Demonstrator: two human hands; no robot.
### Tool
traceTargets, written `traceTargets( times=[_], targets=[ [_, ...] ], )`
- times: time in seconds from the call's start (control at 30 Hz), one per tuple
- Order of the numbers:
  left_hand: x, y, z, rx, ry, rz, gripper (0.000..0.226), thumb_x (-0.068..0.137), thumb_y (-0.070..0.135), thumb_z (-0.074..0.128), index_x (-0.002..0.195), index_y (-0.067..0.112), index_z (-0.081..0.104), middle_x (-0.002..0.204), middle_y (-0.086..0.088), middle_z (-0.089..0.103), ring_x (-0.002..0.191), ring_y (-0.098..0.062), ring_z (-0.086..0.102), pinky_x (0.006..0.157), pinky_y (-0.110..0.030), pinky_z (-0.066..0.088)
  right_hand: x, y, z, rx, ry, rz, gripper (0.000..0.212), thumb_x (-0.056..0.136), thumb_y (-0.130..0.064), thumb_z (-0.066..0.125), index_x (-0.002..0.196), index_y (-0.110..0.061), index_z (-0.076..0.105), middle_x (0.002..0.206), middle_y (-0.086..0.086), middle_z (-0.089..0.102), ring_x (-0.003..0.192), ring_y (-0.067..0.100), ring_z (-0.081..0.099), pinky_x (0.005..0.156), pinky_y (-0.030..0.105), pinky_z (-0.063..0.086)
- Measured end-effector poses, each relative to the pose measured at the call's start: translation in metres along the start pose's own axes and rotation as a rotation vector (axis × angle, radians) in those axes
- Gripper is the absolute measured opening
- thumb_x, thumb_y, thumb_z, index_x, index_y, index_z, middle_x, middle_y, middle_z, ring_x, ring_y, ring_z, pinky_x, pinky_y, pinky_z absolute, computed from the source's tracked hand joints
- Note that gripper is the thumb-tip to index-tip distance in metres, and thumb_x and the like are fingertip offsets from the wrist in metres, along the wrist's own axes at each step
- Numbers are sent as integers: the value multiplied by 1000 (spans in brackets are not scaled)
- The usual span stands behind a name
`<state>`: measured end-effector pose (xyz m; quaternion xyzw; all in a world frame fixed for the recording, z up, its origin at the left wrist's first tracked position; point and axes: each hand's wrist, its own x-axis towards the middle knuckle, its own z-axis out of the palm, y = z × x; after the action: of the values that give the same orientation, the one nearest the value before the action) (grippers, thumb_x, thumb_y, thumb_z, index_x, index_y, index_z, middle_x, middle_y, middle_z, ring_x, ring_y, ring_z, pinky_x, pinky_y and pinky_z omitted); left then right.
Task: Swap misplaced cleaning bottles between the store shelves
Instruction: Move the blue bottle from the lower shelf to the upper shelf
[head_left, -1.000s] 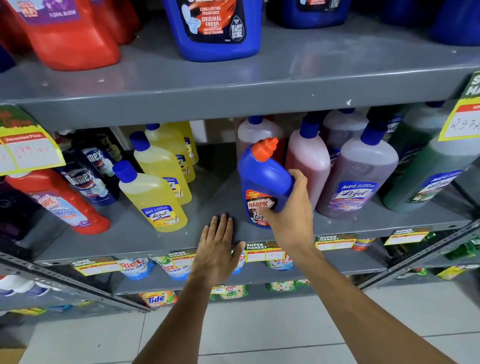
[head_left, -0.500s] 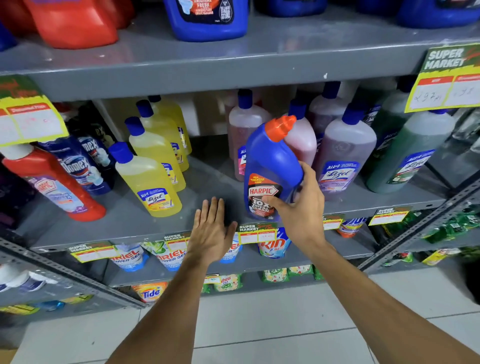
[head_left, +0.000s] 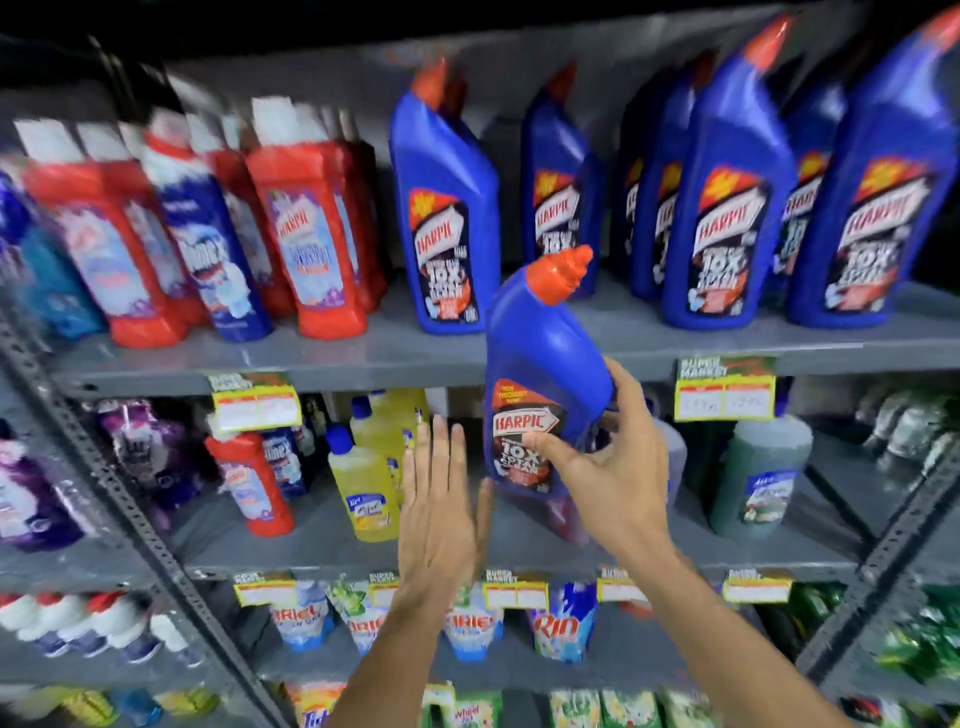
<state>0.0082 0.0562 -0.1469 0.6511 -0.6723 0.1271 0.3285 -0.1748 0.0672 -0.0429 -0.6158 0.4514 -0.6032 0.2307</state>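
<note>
My right hand (head_left: 613, 478) grips a blue Harpic bottle (head_left: 545, 364) with an orange cap, held up in the air in front of the edge of the upper shelf (head_left: 363, 358). It tilts slightly right. My left hand (head_left: 439, 509) is open with fingers spread, just left of the bottle's base, holding nothing. On the upper shelf stand matching blue Harpic bottles (head_left: 449, 218), with a gap between the first and the others. On the middle shelf (head_left: 322, 551) stand yellow Lizol bottles (head_left: 363, 483) and a green one (head_left: 758, 473).
Red Harpic bottles (head_left: 311, 234) and a Domex bottle (head_left: 208, 244) fill the upper shelf's left side. A red bottle (head_left: 252, 483) stands on the middle shelf at left. Detergent pouches (head_left: 561, 623) line the lower shelf. Price tags (head_left: 724, 389) hang on shelf edges.
My right hand has lifted the blue Harpic bottle off the middle shelf up to the upper shelf's level. My view has tilted upward. My left hand has risen off the shelf.
</note>
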Motion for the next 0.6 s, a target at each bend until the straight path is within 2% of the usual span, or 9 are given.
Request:
traceTargets(
  times=[0.07, 0.2, 0.27, 0.33, 0.43, 0.5, 0.6],
  targets=[
    [26, 15, -22, 16, 99, 37, 70, 100, 38, 37, 157, 13, 4, 167, -12, 4, 154, -29, 1, 124, -43, 2, 24, -28, -10, 31, 12, -58, 83, 59, -45, 87, 131, -51, 47, 116, -17, 71, 107, 13, 69, 87, 48, 58],
    [82, 33, -58, 87, 194, 107, 69, 100, 41, 38, 157, 9, 13, 166, -13, 14, 154, -28, 4, 124, -47, 5, 81, -72, -32, 29, 89, -167, 87, 55, -49, 88, 133, -43, 49, 111, -19, 71, 103, 12, 70, 88, 47, 57],
    [105, 35, -69, 131, 135, 83, 68, 101, 43, 37, 156, 8, 18, 165, -12, 17, 154, -28, 6, 124, -49, 9, 108, -85, -39, 9, 104, -169, 85, 53, -50, 87, 129, -39, 49, 104, -28, 68, 102, 13, 69, 89, 49, 56],
    [118, 32, -72, 158, -4, 31, 68, 102, 46, 32, 156, 7, 17, 165, -10, 15, 154, -28, 6, 124, -48, 8, 130, -89, -43, -26, 102, -159, 84, 56, -44, 91, 129, -36, 49, 100, -31, 64, 104, 13, 67, 90, 50, 55],
    [120, 21, -67, 212, -167, -7, 67, 103, 50, 23, 155, 9, 21, 164, -10, 23, 153, -27, 12, 124, -44, 5, 158, -82, -41, -110, 71, -109, 87, 64, -34, 93, 137, -29, 46, 116, -15, 65, 113, 20, 65, 91, 53, 54],
    [120, 16, -64, 212, -176, -2, 65, 102, 51, 22, 153, 10, 27, 161, -8, 31, 150, -26, 19, 124, -43, 8, 174, -74, -38, -168, 44, -78, 91, 66, -33, 93, 141, -28, 42, 126, -6, 66, 117, 25, 63, 91, 54, 54],
    [122, 13, -61, 218, -156, 3, 65, 101, 52, 20, 152, 13, 30, 158, -6, 36, 148, -25, 25, 122, -42, 13, 190, -56, -30, -204, -2, -42, 91, 67, -33, 93, 142, -29, 41, 131, -1, 64, 119, 29, 62, 91, 56, 54]
  ],
)
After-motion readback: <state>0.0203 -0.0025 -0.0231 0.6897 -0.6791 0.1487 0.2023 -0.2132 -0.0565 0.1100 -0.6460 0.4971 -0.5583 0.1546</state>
